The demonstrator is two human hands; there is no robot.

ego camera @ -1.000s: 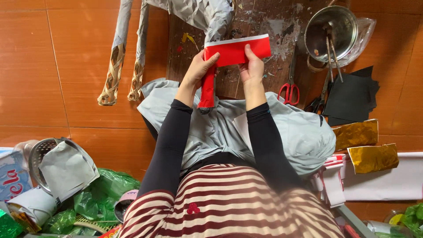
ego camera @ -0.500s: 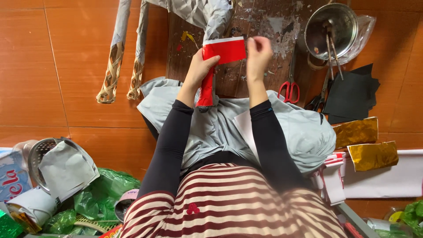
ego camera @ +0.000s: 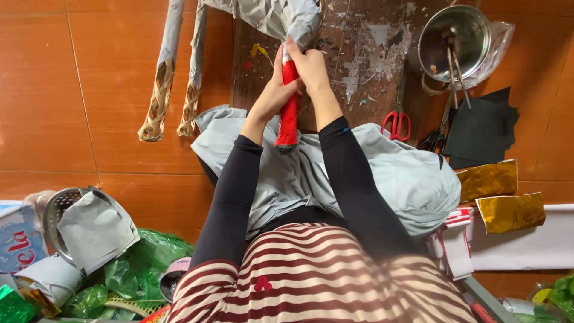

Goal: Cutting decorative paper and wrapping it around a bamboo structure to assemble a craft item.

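Both arms outstretched: left hand (ego camera: 272, 96) & right hand (ego camera: 311, 63) wrap around red paper (ego camera: 289, 113) on a stick, between the palms; fingertips hidden, stick top cut off by grey paper (ego camera: 281, 18).

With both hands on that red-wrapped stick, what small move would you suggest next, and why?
Probably press the red paper's top edge flat with the right hand while the left hand steadies the stick. The red paper already looks wrapped down to the lower end, both hands meet near the top beside the grey paper form, and nothing seems to hold the wrap shut there.
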